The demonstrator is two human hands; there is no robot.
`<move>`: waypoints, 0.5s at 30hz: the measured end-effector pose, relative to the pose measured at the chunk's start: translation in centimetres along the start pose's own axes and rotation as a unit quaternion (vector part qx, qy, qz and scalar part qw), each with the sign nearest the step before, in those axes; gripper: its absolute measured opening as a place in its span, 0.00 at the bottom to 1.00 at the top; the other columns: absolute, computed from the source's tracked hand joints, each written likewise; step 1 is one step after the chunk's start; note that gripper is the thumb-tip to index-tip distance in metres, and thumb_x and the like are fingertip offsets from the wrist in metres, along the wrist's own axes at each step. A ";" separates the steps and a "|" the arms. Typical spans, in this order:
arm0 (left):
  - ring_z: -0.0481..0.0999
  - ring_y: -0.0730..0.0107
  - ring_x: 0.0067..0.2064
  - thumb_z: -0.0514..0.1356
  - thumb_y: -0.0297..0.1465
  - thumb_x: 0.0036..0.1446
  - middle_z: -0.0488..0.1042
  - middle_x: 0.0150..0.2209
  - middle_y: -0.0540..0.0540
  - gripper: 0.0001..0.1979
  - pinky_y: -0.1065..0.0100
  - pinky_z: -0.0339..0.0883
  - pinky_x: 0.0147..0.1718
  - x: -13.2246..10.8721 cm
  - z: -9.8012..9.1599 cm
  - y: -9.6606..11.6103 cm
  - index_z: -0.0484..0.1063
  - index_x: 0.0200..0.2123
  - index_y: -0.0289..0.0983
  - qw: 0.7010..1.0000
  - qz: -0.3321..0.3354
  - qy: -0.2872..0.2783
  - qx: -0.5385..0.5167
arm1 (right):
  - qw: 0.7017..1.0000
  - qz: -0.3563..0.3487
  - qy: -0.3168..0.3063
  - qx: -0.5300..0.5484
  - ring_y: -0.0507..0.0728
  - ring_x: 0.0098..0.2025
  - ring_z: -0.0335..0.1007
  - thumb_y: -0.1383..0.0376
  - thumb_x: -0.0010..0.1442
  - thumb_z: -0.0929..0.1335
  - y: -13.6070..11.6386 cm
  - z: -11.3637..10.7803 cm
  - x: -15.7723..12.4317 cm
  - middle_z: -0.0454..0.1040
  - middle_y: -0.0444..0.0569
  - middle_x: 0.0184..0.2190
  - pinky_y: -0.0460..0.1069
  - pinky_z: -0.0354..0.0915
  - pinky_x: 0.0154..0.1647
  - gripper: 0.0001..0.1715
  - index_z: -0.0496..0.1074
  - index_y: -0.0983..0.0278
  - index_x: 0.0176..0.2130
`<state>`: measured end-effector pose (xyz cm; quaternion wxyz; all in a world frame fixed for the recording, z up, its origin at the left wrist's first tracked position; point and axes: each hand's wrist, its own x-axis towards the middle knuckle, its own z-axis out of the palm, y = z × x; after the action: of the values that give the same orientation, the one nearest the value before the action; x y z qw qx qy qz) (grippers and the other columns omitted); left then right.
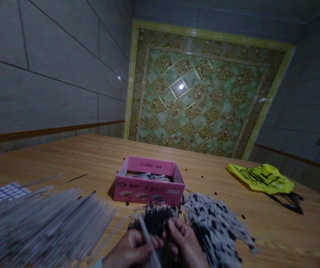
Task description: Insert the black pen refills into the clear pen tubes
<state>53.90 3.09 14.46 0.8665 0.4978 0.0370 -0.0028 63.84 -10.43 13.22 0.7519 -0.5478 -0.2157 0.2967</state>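
Observation:
At the bottom centre, my left hand [137,247] grips a translucent tube [148,238] that slants up between thumb and fingers. Close to its right, my right hand [184,242] has thumb and fingers pinched together; anything small and dark between them is too blurred to make out. Behind and below both hands lies a pile of thin black sticks [156,217]. To the right spreads a heap of short whitish pieces with black parts [216,219]. A wide bundle of long clear tubes [51,227] lies on the left.
A pink open box [149,191] holding whitish pieces stands beyond my hands on the wooden table [93,156]. A yellow bag [263,178] with black straps lies at the right. A blue-checked sheet [8,191] is at the left edge. Small black bits are scattered about.

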 end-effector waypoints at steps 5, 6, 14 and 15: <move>0.74 0.68 0.32 0.69 0.31 0.37 0.79 0.31 0.44 0.09 0.70 0.66 0.34 0.1 0.1 0.1 0.78 0.26 0.34 0.985 0.067 0.111 -0.114 | 0.988 0.060 -0.138 -0.006 0.41 0.10 0.45 0.44 0.41 0.72 0.6 0.6 0.0 0.59 0.37 0.13 0.40 0.40 0.11 0.30 0.64 0.67 0.20; 0.74 0.69 0.33 0.69 0.30 0.38 0.79 0.33 0.44 0.08 0.71 0.65 0.34 0.0 0.0 0.1 0.78 0.25 0.34 0.982 0.076 0.126 -0.117 | 0.984 0.069 -0.164 -0.007 0.41 0.11 0.46 0.44 0.41 0.72 0.7 0.7 0.0 0.59 0.38 0.13 0.40 0.40 0.12 0.30 0.65 0.68 0.20; 0.74 0.68 0.37 0.63 0.27 0.47 0.77 0.39 0.41 0.05 0.70 0.68 0.35 0.5 -0.6 0.1 0.75 0.30 0.33 0.967 0.081 0.147 -0.194 | 0.989 0.081 -0.126 0.008 0.42 0.11 0.49 0.48 0.37 0.75 0.8 0.4 0.1 0.64 0.40 0.14 0.40 0.41 0.11 0.28 0.64 0.67 0.21; 0.75 0.68 0.36 0.62 0.27 0.48 0.77 0.39 0.41 0.05 0.70 0.68 0.33 0.7 -0.9 0.3 0.75 0.31 0.33 0.957 0.088 0.164 -0.221 | 0.991 0.078 -0.103 0.019 0.42 0.10 0.47 0.48 0.38 0.74 0.5 0.2 0.2 0.62 0.39 0.13 0.40 0.40 0.11 0.27 0.63 0.66 0.20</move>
<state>54.55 4.03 14.18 0.9337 0.2893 0.1339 0.1633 63.73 -10.06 12.85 0.7110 -0.5147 -0.2428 0.4131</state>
